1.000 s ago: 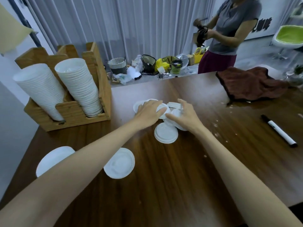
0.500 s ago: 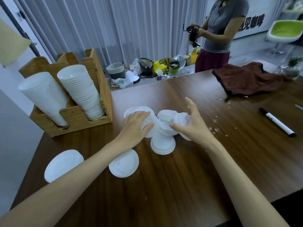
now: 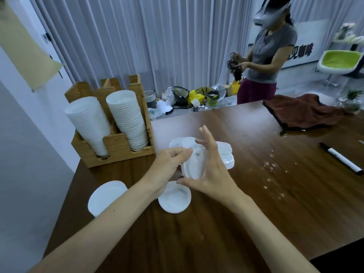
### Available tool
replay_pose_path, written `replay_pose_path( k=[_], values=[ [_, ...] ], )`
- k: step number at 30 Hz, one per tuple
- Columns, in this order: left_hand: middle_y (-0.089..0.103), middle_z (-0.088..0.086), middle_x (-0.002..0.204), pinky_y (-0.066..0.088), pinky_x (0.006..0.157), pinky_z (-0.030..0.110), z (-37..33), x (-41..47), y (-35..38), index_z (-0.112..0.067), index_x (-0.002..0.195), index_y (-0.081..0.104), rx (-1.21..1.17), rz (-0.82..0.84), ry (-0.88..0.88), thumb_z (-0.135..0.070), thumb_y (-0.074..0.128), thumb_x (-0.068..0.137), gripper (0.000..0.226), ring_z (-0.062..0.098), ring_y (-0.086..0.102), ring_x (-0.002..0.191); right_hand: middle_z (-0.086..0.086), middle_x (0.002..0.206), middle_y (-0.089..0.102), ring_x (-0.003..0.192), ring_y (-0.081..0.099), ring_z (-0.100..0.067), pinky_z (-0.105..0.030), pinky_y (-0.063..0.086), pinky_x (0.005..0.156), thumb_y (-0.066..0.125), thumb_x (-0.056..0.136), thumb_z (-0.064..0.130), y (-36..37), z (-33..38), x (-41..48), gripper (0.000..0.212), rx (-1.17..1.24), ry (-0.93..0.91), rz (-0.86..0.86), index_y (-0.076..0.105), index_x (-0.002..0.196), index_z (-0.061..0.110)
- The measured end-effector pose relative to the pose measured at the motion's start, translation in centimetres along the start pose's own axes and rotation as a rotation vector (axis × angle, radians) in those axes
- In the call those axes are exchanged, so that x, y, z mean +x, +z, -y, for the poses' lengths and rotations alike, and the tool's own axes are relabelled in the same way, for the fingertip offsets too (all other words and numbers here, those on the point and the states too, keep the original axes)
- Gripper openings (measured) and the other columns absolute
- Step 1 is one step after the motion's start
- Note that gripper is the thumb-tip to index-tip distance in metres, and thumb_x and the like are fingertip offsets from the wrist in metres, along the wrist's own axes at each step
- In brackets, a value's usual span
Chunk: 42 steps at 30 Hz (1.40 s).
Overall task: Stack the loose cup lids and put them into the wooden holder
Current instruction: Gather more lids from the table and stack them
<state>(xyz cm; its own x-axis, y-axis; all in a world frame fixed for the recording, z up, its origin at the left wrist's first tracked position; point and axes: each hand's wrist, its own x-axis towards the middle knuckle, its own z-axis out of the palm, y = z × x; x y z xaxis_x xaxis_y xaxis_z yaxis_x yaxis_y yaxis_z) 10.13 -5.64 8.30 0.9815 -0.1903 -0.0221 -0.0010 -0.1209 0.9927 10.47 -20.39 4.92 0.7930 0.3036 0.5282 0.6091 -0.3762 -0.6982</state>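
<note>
Together the left hand (image 3: 169,162) and right hand (image 3: 208,170) grip one lid (image 3: 194,164). Loose lids (image 3: 174,198) lie beneath them. A wooden holder (image 3: 118,152) stands left, a marker (image 3: 340,160) right.

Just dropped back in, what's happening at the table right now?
A person holds one white lid on edge above the table, right hand spanning it from thumb to fingers, left hand apparently pinching its rim. Several loose lids lie flat around and behind the hands. The wooden holder at left already carries two tall white stacks.
</note>
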Motion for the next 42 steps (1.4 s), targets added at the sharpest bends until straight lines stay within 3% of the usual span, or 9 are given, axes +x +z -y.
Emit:
replay_pose_path(
  k=[2,5,13,18,20,25,29,33,42],
  values=[
    [0.059,0.027,0.086,0.044,0.082,0.04,0.1,-1.6,-2.2,0.008,0.095,0.062,0.012,-0.058,0.036,-0.04,0.058,0.09,0.049,0.026,0.057,0.084,0.023,0.154,0.007,0.142,0.023,-0.006,-0.018,0.025,0.112,0.084,0.063,0.048,1.8,0.7,0.7,0.119,0.015,-0.03,0.029,-0.001,0.145,0.043],
    [0.066,-0.001,0.073,0.045,0.071,0.027,0.1,-4.3,-6.2,-0.016,0.084,0.072,0.073,-0.202,0.114,-0.027,0.055,0.092,0.022,0.011,0.058,0.074,0.03,0.151,0.0,0.143,0.009,0.004,-0.007,0.012,0.111,0.08,0.063,0.056,4.9,1.9,1.5,0.117,0.058,-0.013,0.078,-0.003,0.144,0.046],
    [0.064,-0.007,0.086,0.044,0.066,0.015,4.6,-10.5,-14.6,-0.013,0.09,0.074,0.692,-0.467,0.194,-0.017,0.065,0.086,0.011,0.008,0.058,0.083,0.01,0.158,0.017,0.143,0.017,0.001,-0.008,0.015,0.108,0.078,0.078,0.032,12.4,4.2,0.3,0.104,0.1,0.118,0.281,-0.002,0.142,0.046],
    [0.059,-0.01,0.081,0.04,0.069,0.012,8.1,-11.4,-14.5,-0.01,0.089,0.075,0.974,-0.466,0.351,-0.019,0.068,0.081,0.014,0.001,0.05,0.078,0.025,0.144,0.017,0.126,0.011,0.026,0.006,0.013,0.096,0.085,0.068,0.034,15.6,4.0,-1.1,0.119,0.184,0.172,0.386,-0.007,0.143,0.049],
    [0.063,-0.004,0.079,0.039,0.07,0.011,8.7,-11.3,-13.9,-0.01,0.089,0.075,1.036,-0.464,0.403,-0.021,0.065,0.079,0.018,0.001,0.049,0.08,0.023,0.149,0.015,0.13,0.011,0.021,0.005,0.013,0.097,0.086,0.066,0.036,16.4,3.9,-1.2,0.124,0.204,0.195,0.386,-0.013,0.137,0.058],
    [0.065,-0.002,0.081,0.048,0.066,0.022,9.8,-11.1,-13.0,-0.01,0.092,0.075,1.064,-0.442,0.425,-0.02,0.065,0.079,0.019,0.006,0.052,0.079,0.009,0.155,0.018,0.136,0.017,0.007,0.005,0.014,0.099,0.083,0.069,0.04,17.5,4.2,-1.3,0.117,0.239,0.239,0.342,-0.014,0.132,0.06],
    [0.064,-0.001,0.083,0.046,0.067,0.021,9.9,-11.2,-12.8,-0.01,0.094,0.074,1.082,-0.396,0.408,-0.017,0.062,0.082,0.019,0.006,0.049,0.08,0.008,0.153,0.023,0.138,0.026,-0.002,-0.013,0.023,0.11,0.082,0.071,0.04,17.9,4.2,-1.1,0.115,0.225,0.234,0.348,-0.013,0.133,0.059],
    [0.063,0.0,0.083,0.046,0.065,0.018,9.8,-11.4,-12.6,-0.007,0.095,0.073,1.074,-0.351,0.383,-0.015,0.06,0.084,0.02,0.008,0.054,0.076,0.009,0.149,0.029,0.131,0.029,0.004,-0.001,0.021,0.1,0.083,0.072,0.037,18.3,3.9,-1.1,0.118,0.218,0.262,0.353,-0.015,0.135,0.057],
    [0.059,0.0,0.085,0.052,0.064,0.022,10.1,-11.1,-12.4,-0.005,0.09,0.071,0.937,-0.317,0.325,-0.019,0.054,0.089,0.022,0.009,0.059,0.073,0.006,0.148,0.032,0.136,0.035,-0.008,-0.029,0.032,0.114,0.082,0.073,0.036,18.2,4.0,-1.0,0.118,0.211,0.214,0.338,-0.017,0.131,0.063]
  ],
)
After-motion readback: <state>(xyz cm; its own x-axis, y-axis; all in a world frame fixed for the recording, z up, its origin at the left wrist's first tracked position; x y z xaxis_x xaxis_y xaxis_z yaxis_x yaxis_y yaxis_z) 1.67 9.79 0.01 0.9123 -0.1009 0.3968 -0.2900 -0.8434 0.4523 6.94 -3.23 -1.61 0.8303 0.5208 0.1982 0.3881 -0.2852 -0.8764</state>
